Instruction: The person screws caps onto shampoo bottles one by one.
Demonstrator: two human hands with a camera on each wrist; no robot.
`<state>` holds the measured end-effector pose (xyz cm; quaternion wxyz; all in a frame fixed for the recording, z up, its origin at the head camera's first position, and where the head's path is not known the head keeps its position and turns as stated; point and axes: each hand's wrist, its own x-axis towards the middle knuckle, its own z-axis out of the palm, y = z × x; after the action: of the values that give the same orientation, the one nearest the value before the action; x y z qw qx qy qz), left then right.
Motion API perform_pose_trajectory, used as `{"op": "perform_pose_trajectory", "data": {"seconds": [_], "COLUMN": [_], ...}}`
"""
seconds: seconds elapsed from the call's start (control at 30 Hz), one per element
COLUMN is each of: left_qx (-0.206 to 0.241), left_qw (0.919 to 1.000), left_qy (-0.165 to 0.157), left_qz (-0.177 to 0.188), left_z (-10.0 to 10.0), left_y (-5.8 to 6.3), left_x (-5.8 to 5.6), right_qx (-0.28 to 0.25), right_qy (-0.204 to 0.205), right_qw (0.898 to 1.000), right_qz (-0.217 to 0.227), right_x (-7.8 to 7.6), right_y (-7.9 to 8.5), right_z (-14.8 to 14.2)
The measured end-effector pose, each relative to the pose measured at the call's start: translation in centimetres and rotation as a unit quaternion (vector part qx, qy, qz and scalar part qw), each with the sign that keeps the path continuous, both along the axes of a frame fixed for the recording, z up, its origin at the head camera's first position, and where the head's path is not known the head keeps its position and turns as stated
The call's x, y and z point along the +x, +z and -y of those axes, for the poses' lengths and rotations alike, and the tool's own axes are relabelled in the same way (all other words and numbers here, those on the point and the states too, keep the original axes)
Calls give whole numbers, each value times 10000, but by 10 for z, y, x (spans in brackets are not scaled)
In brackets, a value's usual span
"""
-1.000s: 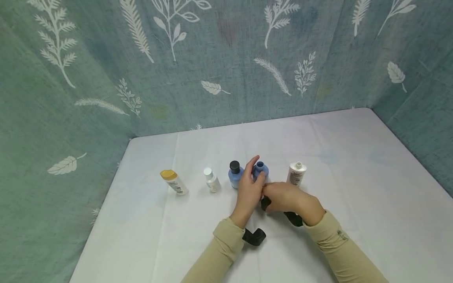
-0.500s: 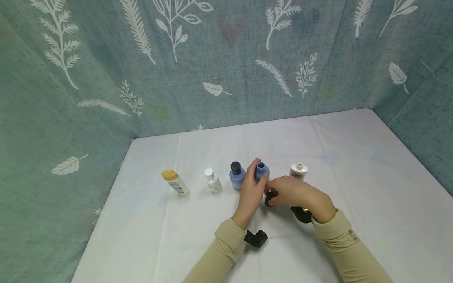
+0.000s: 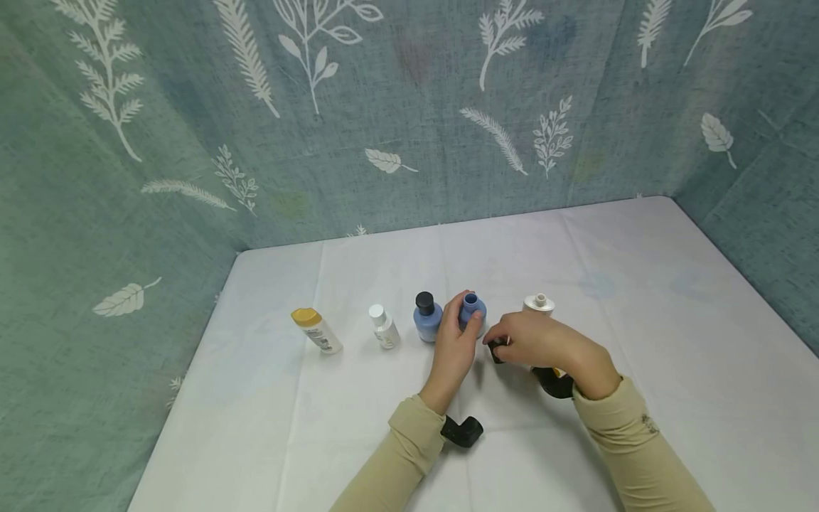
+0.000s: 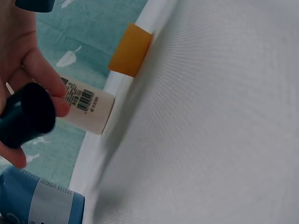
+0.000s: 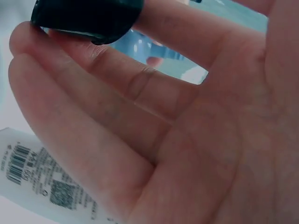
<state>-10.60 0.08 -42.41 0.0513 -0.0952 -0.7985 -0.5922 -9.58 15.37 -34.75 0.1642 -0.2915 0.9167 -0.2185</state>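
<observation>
My left hand [image 3: 451, 352] holds an uncapped blue bottle [image 3: 473, 317] upright on the table, thumb and fingers on either side of it. Just to its right, my right hand [image 3: 544, 343] pinches a black bottle cap [image 3: 497, 350], apart from the bottle's mouth. In the left wrist view this cap [image 4: 32, 116] sits between thumb and fingers, above the blue bottle [image 4: 51, 200]. The right wrist view shows the cap [image 5: 88, 18] at the fingertips. Behind the right hand stands an uncapped white bottle [image 3: 539, 304], its lower part hidden in the head view.
Left of my hands stand a blue bottle with a black cap [image 3: 427, 318], a small white bottle [image 3: 384, 327] and a white bottle with a yellow cap [image 3: 316, 331]. A loose orange cap [image 4: 131, 50] lies near the uncapped white bottle. Leaf-patterned cloth [image 3: 409, 192] borders the table.
My right hand has moved a little right and away from the blue bottle, with the black cap in its fingers. My left hand stays at the bottle.
</observation>
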Motion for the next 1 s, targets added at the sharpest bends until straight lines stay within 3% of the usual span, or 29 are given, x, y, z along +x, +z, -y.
{"op": "perform_pose_trajectory", "data": {"seconds": [0.23,0.53,0.63,0.8,1.0], "left_qx": [-42,59,-13,57,199], "left_qw": [10000,9999,9999,9999,9997], "left_qy": [31,89,109,68,44], "left_qz": [64,107,65,68,109], "left_z": [0,0,0,0,1], "left_y": [-1,-4,-3,-2,-4], "left_x": [0,-2,-3,-2,-2], "right_qx": [-306,-735,-1108,-1783,-2313], "right_qy": [-94,-822,-980,-1141,-1264], "right_qw": [9991,9924,9851,9648,9469], "right_qz": [-283,-541,-873,-1562,-1839], "right_x": [-1,0,0,-1,-4], "right_y": [5,14,16,11,2], "right_z": [-5,-9,-9,-8,1]}}
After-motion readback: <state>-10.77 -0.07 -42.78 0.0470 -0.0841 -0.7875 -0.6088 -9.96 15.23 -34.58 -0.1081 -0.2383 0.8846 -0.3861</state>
